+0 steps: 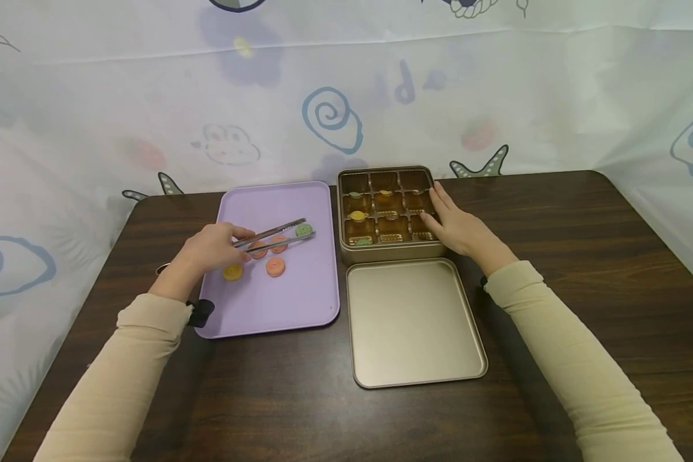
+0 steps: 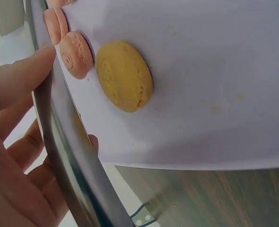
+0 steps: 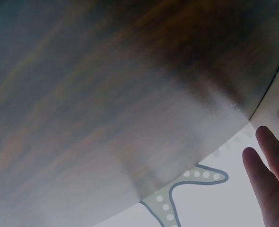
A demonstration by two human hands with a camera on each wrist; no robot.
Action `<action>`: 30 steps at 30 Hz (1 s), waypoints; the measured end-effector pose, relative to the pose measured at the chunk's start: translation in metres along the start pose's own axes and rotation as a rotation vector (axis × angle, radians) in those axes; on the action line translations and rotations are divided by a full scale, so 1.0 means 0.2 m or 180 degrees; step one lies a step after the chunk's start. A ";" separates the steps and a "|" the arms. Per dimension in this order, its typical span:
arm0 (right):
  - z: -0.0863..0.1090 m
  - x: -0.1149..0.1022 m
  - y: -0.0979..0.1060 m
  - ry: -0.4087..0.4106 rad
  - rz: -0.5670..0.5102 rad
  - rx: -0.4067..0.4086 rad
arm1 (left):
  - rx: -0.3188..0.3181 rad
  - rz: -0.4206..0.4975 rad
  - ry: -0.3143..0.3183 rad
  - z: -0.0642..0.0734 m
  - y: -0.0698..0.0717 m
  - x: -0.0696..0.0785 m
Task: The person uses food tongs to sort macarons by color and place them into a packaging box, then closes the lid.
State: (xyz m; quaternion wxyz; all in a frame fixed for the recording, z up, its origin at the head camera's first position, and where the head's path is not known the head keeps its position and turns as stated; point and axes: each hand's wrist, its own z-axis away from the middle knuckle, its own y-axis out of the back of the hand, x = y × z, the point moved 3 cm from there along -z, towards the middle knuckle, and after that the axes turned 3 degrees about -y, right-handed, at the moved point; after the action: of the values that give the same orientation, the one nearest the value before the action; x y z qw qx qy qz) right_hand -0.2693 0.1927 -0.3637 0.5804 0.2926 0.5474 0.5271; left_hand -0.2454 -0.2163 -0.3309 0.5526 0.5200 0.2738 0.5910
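My left hand (image 1: 213, 249) grips metal tongs (image 1: 274, 232) over the purple tray (image 1: 265, 308). The two tong tips are spread to either side of a green macaron (image 1: 303, 229). Nearer the hand lie a yellow macaron (image 2: 124, 75) and several pink macarons (image 1: 275, 266), two of them between or under the tong arms. My right hand (image 1: 464, 230) rests at the right side of a gold tin (image 1: 393, 254), fingers straight along its edge and thumb over the rim. Inside its divided brown insert sit a yellow macaron (image 1: 357, 215), green ones (image 1: 362, 242) and an orange one (image 1: 385, 193).
A flat gold lid (image 1: 416, 321) lies directly in front of the tin. Tray, tin and lid stand on a dark wooden table (image 1: 265, 398). Behind the table hangs a white printed cloth (image 1: 404, 122). Small crumbs (image 2: 215, 109) are scattered on the tray.
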 end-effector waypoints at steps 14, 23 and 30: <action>0.00 0.00 0.00 -0.0002 -0.0015 -0.0010 | 0.0119 -0.0148 -0.0072 0.01 -0.01 0.02; 0.00 0.01 -0.01 0.0016 -0.0006 -0.0022 | 0.0198 -0.0129 -0.0083 -0.01 -0.02 0.02; 0.00 0.01 -0.01 0.0024 -0.0006 0.0000 | 0.0437 -0.0147 -0.0107 0.00 0.00 0.03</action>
State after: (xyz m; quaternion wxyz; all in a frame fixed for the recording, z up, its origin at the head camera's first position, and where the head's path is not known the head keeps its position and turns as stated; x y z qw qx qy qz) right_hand -0.2700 0.1937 -0.3654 0.5788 0.2901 0.5499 0.5276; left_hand -0.2441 -0.2118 -0.3290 0.5336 0.5600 0.3163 0.5491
